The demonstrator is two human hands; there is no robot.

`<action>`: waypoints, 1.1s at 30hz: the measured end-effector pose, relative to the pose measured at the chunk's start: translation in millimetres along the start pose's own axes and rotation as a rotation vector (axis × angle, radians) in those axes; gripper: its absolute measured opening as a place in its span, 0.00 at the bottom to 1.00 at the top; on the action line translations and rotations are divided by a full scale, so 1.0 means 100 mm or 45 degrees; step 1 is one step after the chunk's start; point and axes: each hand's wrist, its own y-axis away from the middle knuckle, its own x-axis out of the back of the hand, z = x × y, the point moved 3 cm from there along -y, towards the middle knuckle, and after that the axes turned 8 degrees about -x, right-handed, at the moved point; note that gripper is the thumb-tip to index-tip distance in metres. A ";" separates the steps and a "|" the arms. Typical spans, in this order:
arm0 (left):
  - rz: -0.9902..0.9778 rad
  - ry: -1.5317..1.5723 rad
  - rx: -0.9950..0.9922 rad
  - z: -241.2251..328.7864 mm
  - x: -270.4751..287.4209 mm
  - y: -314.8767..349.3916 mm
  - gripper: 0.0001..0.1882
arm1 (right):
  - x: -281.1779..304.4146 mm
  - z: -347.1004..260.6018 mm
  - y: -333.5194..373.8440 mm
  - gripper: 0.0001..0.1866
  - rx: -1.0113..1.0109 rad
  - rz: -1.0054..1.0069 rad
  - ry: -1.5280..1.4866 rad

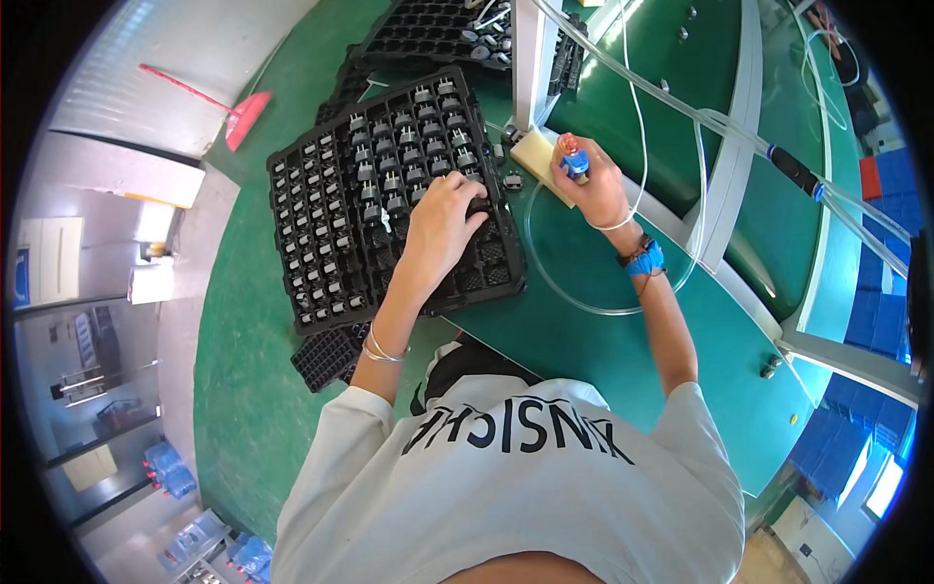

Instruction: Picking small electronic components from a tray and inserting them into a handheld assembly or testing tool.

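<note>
My left hand (440, 226) is over a black compartment tray (375, 261), its fingers curled down among the cells. Something dark lies between thumb and fingertips, but I cannot make it out. Rows of black plug parts with metal pins (411, 156) fill much of the tray's right portion, and smaller grey-white pieces (317, 229) fill the left. My right hand (601, 187) is closed around a small blue tool or fitting (576, 163) with an orange-red end pointing up. Beside that hand, partly covered by it, is a pale yellow block (541, 162).
Clear tubing (574, 304) loops across the green tabletop (603, 355). A white post (530, 68) rises beyond the tray. More black trays (418, 41) with loose parts stand at the back. Small metal pieces (771, 368) lie at right. A red dustpan (245, 121) is on the floor.
</note>
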 end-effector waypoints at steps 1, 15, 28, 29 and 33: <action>0.048 -0.003 0.020 0.01 -0.01 0.01 0.12 | -0.01 -0.02 0.01 0.23 0.003 0.007 0.039; 0.289 0.234 0.122 -0.02 -0.01 0.04 0.09 | 0.00 0.02 -0.02 0.30 -0.073 -0.104 -0.027; 0.225 1.642 0.390 0.10 -0.09 0.26 0.10 | -0.04 0.03 0.00 0.22 -0.074 0.009 0.001; 0.223 1.676 0.395 0.12 -0.09 0.27 0.10 | -0.04 0.04 0.01 0.19 -0.092 0.066 0.001; 0.251 1.690 0.376 0.14 -0.11 0.33 0.13 | -0.13 -0.14 0.11 0.17 -0.211 -0.111 -0.227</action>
